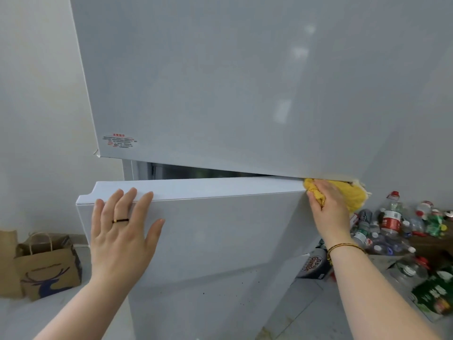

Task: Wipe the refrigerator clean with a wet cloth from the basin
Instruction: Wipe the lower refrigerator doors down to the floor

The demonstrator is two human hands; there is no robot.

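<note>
Paper bag with deer print seen on floor at far left, beside white refrigerator. Left hand laid flat, fingers straight and spread, against front of pulled-out lower door, fingertips at its top edge. Upper door shown ajar above. Yellow cloth gripped by right hand, pressed at right end of gap between doors. Plastic bottles, apparently empty, heaped on floor at right.

Both forearms are showing bare, no sleeves. Left hand is wearing a thin band ring, dark with a gold bead, on one finger. Right hand is wearing a braided cord bracelet, gold and dark, at the wrist.
</note>
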